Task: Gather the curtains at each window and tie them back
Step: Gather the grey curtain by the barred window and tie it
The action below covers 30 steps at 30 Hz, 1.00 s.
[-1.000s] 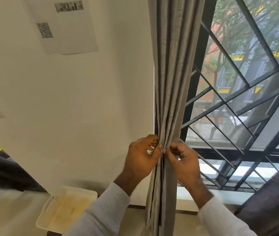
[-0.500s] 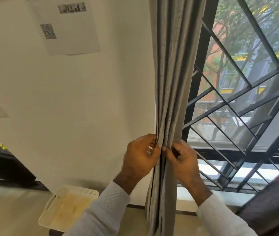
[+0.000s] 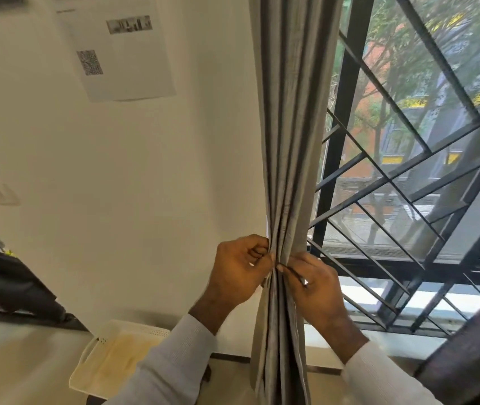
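Grey curtain (image 3: 288, 141) bunched at the window's left edge; our left hand (image 3: 237, 268) and right hand (image 3: 314, 283) pinch its waist. Soft, light, pleats slip, so we'd grip mid-height around the whole bundle

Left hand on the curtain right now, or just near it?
Touching. Head view: the left hand has its fingertips pressed into the gathered curtain folds, no gap showing.
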Motion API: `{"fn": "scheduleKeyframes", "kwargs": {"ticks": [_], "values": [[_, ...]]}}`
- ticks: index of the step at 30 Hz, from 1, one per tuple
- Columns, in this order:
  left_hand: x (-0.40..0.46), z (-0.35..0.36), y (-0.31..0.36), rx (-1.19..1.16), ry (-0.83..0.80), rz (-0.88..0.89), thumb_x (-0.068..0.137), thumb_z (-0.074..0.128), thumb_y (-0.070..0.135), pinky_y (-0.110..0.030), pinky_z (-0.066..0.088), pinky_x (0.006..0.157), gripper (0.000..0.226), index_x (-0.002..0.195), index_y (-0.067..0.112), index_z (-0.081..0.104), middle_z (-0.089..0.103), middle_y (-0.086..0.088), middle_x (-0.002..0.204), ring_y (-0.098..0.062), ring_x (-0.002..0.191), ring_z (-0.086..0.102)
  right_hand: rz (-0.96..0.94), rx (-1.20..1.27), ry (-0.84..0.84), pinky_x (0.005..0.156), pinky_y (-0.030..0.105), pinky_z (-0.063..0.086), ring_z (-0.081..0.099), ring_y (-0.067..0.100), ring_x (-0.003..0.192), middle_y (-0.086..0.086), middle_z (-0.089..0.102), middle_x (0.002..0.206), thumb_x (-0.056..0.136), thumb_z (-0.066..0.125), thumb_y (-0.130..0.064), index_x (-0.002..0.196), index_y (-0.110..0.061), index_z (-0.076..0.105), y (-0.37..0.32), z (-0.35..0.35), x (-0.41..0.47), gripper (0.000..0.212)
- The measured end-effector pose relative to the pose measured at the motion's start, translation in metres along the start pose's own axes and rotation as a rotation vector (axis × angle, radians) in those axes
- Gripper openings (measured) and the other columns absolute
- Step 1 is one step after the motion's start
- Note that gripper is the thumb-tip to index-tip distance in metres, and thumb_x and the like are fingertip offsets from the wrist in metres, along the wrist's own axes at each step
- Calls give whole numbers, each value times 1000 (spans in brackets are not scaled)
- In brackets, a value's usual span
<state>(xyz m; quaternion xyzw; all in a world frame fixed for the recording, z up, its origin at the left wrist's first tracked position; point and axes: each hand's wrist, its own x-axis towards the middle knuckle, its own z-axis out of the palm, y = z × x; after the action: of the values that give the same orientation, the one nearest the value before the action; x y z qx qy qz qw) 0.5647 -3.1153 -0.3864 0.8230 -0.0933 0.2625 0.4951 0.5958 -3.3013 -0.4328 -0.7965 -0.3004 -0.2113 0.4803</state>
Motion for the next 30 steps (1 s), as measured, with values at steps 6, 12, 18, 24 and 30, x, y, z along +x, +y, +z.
{"fn": "scheduleKeyframes", "kwargs": {"ticks": [6,12,18,24,30], "values": [[-1,1,3,26,-1,25,89,89,17,-25,61,72,14,99,11,81,75,5,83,-11,73,72,-41,-24,-53,79,32,62,69,7,93,-8,69,105,103,56,-32,115,-18,77,1,4,-6,28],[1,-3,11,50,-62,25,94,84,17,-15,56,70,11,93,24,75,71,26,79,-3,73,70,102,224,-90,81,46,62,73,23,100,-7,77,108,100,69,-6,115,-21,80,7,-2,-9,24],[-8,7,17,201,7,75,94,82,26,-9,52,76,14,102,17,77,69,17,86,-5,82,67,174,302,-92,82,43,62,74,24,99,-5,79,104,98,72,-6,112,-22,82,5,-5,-13,24],[-14,8,14,223,76,52,96,77,20,-28,60,73,6,92,15,75,72,8,80,-11,74,67,386,21,307,77,28,62,71,3,81,-16,75,86,95,74,-10,99,-32,75,0,-22,-15,22],[-14,12,18,110,9,91,94,75,24,-19,56,75,9,95,15,76,72,8,84,-9,78,69,64,-241,-22,90,36,61,68,15,101,-5,71,115,105,50,-47,130,-28,69,-15,7,-44,37]]}}
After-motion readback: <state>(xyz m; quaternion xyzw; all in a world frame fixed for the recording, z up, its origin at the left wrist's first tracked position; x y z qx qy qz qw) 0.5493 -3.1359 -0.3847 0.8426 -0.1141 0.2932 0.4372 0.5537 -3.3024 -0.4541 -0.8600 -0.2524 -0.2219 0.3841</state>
